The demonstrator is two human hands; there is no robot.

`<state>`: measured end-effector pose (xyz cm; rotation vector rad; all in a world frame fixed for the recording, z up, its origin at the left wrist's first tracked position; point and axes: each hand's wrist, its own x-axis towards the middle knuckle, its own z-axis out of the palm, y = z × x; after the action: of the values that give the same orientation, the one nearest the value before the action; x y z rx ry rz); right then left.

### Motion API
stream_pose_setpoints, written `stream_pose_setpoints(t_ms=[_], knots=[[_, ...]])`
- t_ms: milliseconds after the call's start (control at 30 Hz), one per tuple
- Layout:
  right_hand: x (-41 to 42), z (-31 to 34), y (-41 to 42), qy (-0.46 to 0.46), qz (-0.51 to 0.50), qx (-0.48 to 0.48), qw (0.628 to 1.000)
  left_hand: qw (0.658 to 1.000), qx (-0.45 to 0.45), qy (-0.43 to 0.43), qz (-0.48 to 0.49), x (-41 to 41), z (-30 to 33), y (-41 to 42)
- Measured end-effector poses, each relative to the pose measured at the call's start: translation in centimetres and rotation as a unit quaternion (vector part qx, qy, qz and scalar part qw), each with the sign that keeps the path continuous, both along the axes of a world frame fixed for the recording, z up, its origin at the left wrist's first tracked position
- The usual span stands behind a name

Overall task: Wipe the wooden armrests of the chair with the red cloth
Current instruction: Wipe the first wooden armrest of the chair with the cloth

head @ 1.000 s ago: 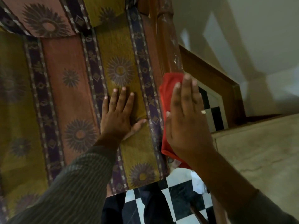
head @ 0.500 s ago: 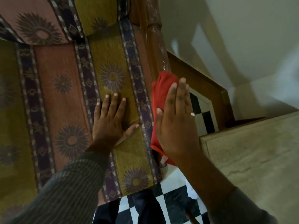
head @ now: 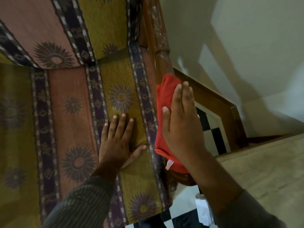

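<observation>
Our right hand (head: 182,129), fingers (head: 184,94) straight and together, presses the red cloth (head: 165,96) onto the armrest (head: 162,53) along the right edge of the seat cushion (head: 121,76). With nothing pinching it, the cloth could slide off the rounded wood.

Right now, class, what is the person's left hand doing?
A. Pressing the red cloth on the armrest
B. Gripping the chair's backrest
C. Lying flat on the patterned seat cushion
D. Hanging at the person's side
C: the left hand lies flat, fingers straight, on the patterned seat cushion, while the right hand presses the red cloth on the wooden armrest.
</observation>
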<state>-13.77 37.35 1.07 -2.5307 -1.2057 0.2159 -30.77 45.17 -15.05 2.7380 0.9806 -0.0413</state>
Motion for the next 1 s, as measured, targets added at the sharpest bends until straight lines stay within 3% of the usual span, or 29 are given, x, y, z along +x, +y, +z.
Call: stream_pose_setpoints(t_ms=[300,367,500,833,900,1000], knots=[[2.1,-0.2,3.0,-0.154,0.169,-0.084,0.97,1.0,-0.001,0.0,0.006,0.6,0.2,0.2],[2.3,-0.3,3.2,-0.125,0.148,-0.058,0.979,1.0,-0.006,0.005,0.007,0.7,0.4,0.2],[2.4,-0.1,3.2,0.045,0.004,0.013,0.999,1.0,-0.005,0.016,0.007,0.4,0.6,0.1],[4.7,0.5,5.7,-0.121,0.203,-0.077,0.969,1.0,-0.02,0.006,0.003,0.6,0.6,0.0],[5.3,0.5,6.9,-0.098,0.181,-0.061,0.977,1.0,-0.021,0.007,0.003,0.6,0.6,0.1],[5.3,0.6,7.1,0.014,0.083,-0.013,0.996,0.999,-0.031,0.012,-0.001,0.5,0.9,0.2]])
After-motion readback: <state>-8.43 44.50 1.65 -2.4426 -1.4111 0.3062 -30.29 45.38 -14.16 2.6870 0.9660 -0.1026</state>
